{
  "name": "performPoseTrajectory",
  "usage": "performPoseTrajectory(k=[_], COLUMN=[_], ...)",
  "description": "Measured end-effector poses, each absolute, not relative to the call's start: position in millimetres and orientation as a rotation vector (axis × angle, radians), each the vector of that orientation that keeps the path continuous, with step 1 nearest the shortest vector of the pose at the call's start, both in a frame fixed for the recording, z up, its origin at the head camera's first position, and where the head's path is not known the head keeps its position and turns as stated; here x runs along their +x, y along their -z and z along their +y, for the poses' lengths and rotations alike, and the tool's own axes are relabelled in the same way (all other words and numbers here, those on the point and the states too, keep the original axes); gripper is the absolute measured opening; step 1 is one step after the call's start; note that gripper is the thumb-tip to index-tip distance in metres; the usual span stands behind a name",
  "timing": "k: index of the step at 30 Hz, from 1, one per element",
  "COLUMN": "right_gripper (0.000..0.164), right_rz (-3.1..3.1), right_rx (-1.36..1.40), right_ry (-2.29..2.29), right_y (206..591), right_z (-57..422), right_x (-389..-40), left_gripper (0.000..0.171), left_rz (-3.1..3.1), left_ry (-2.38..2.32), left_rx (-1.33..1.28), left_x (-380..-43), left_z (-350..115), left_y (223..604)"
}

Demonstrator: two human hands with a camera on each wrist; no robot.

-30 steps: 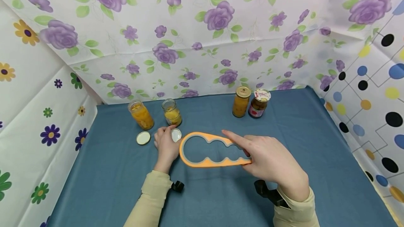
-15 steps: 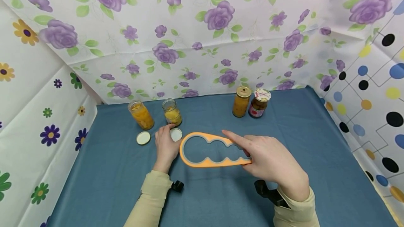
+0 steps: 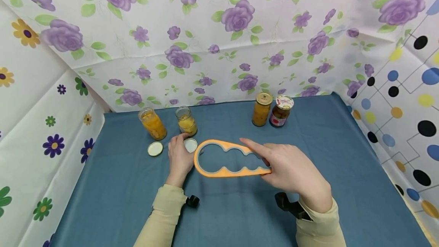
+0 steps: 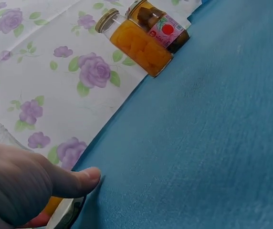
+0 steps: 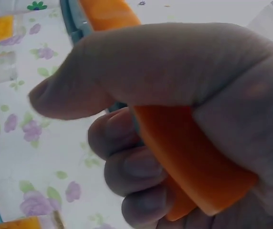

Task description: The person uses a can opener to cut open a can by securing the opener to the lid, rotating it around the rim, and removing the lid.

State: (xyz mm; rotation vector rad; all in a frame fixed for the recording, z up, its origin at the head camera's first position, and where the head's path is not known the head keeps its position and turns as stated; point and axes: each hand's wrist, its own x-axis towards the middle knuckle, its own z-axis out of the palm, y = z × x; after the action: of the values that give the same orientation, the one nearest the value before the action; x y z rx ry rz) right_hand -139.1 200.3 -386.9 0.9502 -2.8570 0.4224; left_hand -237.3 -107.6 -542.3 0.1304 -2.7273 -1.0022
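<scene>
My left hand (image 3: 180,159) holds a round metal jar lid (image 3: 190,145) by its edge, pale inner side up, just in front of an open jar of yellow fruit (image 3: 187,122). In the left wrist view the thumb lies along that lid (image 4: 66,213), and the other fingers are mostly hidden. My right hand (image 3: 291,165) grips the handle end of an orange jar opener (image 3: 224,172) with grey scalloped inner edges, its index finger stretched along the upper arm. The rounded end of the opener points left, close beside the left hand. In the right wrist view, fingers curl round the orange handles (image 5: 189,157).
Another open jar of orange fruit (image 3: 153,125) leans at the back left, with a second lid (image 3: 155,149) on the blue cloth (image 3: 226,209) before it. Two capped jars, one of orange fruit (image 3: 261,111) and one with dark contents (image 3: 280,113), stand at the back right. Patterned sheets surround the table.
The jar opener and my right hand have shifted slightly away from me. My left hand stays at the lid, almost unmoved. The jars stand as before.
</scene>
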Motion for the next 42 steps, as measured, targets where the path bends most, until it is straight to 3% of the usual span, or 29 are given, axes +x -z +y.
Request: performPoseTrajectory(k=[6, 12, 21, 26, 33, 42], right_gripper=[0.094, 0.071, 0.075, 0.077, 0.072, 0.071], right_rz=[-2.843, -2.731, -2.571, -2.542, -2.49, -2.515], right_rx=[0.919, 0.64, 0.455, 0.409, 0.322, 0.267], right_ry=[-0.568, -0.571, -0.477, -0.445, -0.503, -0.451], right_y=[408, 434, 440, 434, 432, 431], right_z=[205, 231, 287, 308, 322, 324], right_x=[-167, -189, -201, -202, -200, -196], left_gripper=[0.072, 0.07, 0.054, 0.067, 0.091, 0.112], left_rz=[-2.703, -2.549, -2.14, -2.196, -2.431, -2.535], left_ry=[1.017, 1.089, 1.198, 1.551, 1.956, 1.925], left_rx=[0.188, 0.214, -0.229, -0.43, -0.353, -0.343], left_x=[-236, -230, -227, -242, -281, -321], left_z=[-103, -94, -59, -19, 41, 95], left_y=[541, 545, 523, 511, 511, 517])
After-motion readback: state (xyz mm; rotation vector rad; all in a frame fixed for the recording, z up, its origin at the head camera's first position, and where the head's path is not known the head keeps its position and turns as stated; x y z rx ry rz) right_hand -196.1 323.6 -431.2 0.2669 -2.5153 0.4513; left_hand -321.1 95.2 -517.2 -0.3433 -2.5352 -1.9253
